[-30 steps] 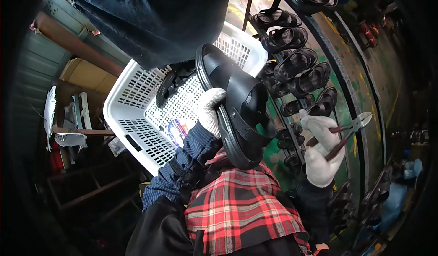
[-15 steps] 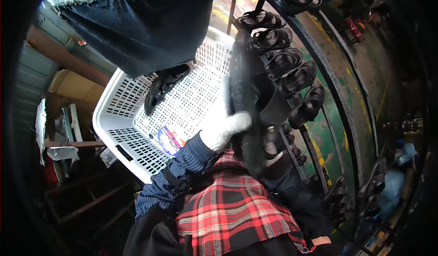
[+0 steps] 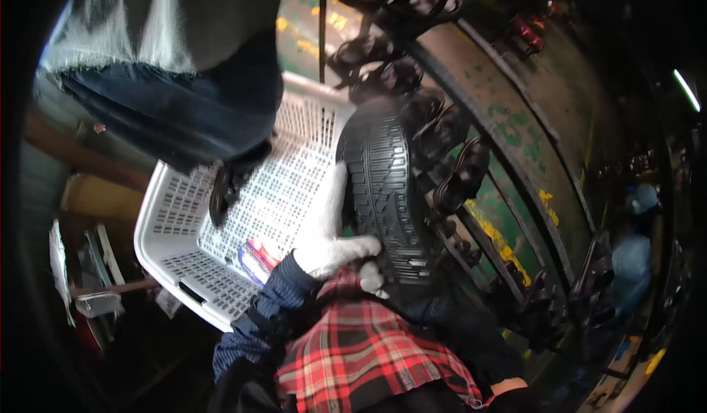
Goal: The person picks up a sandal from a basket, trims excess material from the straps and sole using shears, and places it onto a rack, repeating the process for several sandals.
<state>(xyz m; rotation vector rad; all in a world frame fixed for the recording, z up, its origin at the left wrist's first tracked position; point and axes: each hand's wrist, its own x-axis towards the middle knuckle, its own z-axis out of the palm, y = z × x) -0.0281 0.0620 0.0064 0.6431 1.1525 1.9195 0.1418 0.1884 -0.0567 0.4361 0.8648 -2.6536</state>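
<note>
A black sandal (image 3: 379, 192) is held upright in front of me, its ridged sole turned toward me. My left hand (image 3: 324, 247), in a white glove, grips its left edge, one finger stretched up along the side and the thumb by the lower sole. Of my right hand (image 3: 373, 280), only white-gloved fingertips show at the heel end; the rest is hidden behind the sandal and dark sleeve. Left of the sandal is a white plastic basket (image 3: 151, 225) with perforated walls. Another black sandal (image 3: 221, 196) lies inside it, partly covered by a hanging dark cloth (image 3: 184, 111).
To the right, a metal rack (image 3: 508, 144) carries several black sandals (image 3: 462, 174). A shelf (image 3: 125, 288) with papers stands at the left. A pale blue plastic bag (image 3: 633, 266) is at the far right. Inside the basket lies a colourful label (image 3: 258, 258).
The sandal has turned from edge-on to show its sole. My right hand has shifted toward the heel end. The whole view has swung, moving the basket leftward and lower.
</note>
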